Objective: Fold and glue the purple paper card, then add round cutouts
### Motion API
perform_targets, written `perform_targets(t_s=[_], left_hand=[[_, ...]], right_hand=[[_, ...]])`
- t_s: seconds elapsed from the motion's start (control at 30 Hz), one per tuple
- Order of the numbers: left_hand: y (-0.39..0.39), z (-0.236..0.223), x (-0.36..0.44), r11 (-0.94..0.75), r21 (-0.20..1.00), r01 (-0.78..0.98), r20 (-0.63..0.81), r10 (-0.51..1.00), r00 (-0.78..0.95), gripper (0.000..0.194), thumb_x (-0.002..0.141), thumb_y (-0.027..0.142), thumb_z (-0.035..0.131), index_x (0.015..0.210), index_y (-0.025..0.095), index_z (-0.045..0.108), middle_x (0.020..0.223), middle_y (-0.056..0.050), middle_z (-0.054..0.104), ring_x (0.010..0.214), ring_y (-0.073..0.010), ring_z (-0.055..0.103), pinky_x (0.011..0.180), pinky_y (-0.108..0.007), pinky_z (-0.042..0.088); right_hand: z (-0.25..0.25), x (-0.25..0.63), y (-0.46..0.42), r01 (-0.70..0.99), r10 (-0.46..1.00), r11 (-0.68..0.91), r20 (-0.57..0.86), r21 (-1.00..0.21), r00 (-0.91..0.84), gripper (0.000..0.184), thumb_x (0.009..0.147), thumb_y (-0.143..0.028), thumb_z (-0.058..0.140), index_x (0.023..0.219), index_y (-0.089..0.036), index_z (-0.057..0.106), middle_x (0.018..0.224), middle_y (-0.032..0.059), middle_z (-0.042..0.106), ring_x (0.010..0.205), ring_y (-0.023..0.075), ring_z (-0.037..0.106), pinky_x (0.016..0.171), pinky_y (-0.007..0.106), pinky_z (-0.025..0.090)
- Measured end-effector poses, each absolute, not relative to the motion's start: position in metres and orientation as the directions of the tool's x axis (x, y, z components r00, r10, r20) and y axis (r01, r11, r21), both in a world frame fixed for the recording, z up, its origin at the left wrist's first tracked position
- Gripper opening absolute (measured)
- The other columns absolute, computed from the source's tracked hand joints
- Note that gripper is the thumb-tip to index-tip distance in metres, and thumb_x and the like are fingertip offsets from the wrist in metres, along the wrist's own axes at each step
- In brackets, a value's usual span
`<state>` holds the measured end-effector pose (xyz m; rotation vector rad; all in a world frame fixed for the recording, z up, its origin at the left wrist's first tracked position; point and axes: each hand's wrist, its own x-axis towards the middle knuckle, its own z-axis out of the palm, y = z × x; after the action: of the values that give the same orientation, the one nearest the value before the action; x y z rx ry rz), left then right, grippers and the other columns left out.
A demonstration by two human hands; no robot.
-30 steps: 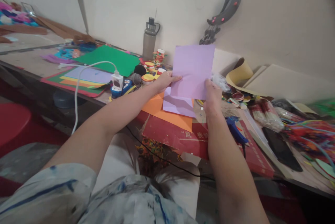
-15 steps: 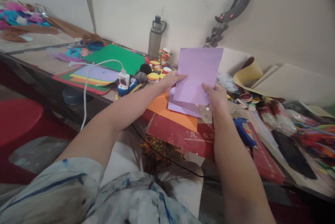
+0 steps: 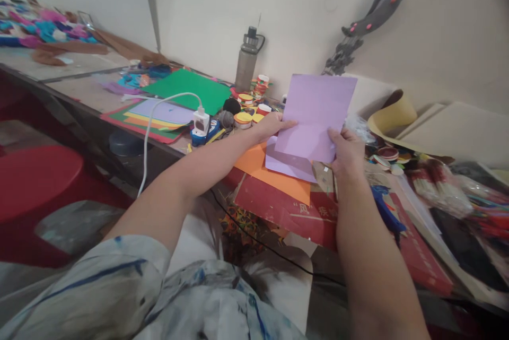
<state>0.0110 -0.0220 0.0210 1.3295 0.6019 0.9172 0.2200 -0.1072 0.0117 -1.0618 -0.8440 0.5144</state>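
A light purple sheet of paper (image 3: 320,98) is held up over the table, with a faint crease across its middle. My left hand (image 3: 273,125) pinches its left edge, the thumb or finger on the near face. On the right edge, lower down, my right hand (image 3: 349,153) is closed with the thumb in front and fingers behind. Another purple sheet (image 3: 292,166) lies below, partly covered by the held one. Under that is an orange sheet (image 3: 284,183) on a red printed board (image 3: 274,205).
A blue glue gun (image 3: 387,210) lies right of my right forearm. Left are a white plug (image 3: 201,122) with its cable, coloured sheets (image 3: 169,112) and a green sheet (image 3: 191,90). A grey bottle (image 3: 246,61) stands by the wall. A red stool (image 3: 40,186) is at the left.
The view has turned a little left, so everything sits further right. Both hands still hold the purple sheet. My right thumb lies slightly closer to its right edge.
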Motion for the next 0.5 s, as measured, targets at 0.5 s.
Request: perform_targets(t_s=[0.5], left_hand=[[-0.013,0.018,0.010,-0.077,0.899,-0.432,0.333,0.760,0.558,0.026,0.081,0.028,0.094,0.099,0.016,0.079,0.093,-0.002,0.080,0.078,-0.0127,0.071,0.079,-0.027,0.054]], right_hand=[[0.024,0.211,-0.116,0.153,0.683,0.595,0.597,-0.789,0.422,0.043,0.066,-0.043,0.084,0.098,-0.026,0.061,0.099,0.0016,0.074,0.091,0.0197,0.069,0.090,0.039,0.060]])
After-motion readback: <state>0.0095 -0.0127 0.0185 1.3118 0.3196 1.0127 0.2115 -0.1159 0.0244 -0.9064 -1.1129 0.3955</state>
